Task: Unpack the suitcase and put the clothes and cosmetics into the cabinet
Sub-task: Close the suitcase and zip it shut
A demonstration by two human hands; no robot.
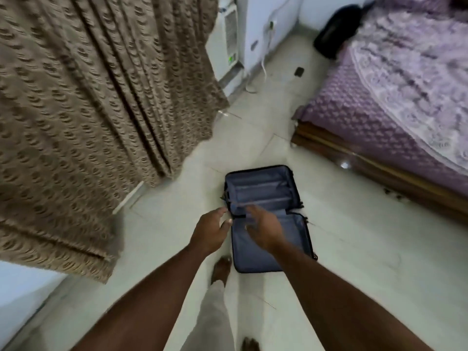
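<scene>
The suitcase (pixel 268 219) lies flat and fully open on the pale tiled floor (pixel 367 249) at the centre of the frame, both blue-lined halves showing only lining. Bare floor runs all round it: a wide stretch to its right as far as the wooden base of the bed (pixel 379 171), a narrower lane on the left up to the hanging brown curtain (pixel 88 110) that fills the upper left. The bed's purple cover (pixel 392 97) takes the upper right; a white appliance (pixel 228 46) stands against the wall at top centre, well away from the case.

My left hand (pixel 210 231) hangs over the suitcase's left edge near the hinge line, fingers spread and loosely curled, gripping nothing; whether they touch the rim I cannot tell. My right hand (pixel 263 229) hovers over the middle of the case, fingers splayed and blurred, palm down, also without anything in it. Both forearms reach forward and down from the lower edge of the frame, converging toward the case. My bare foot (pixel 221 268) stands just beside the case's near left corner.
</scene>
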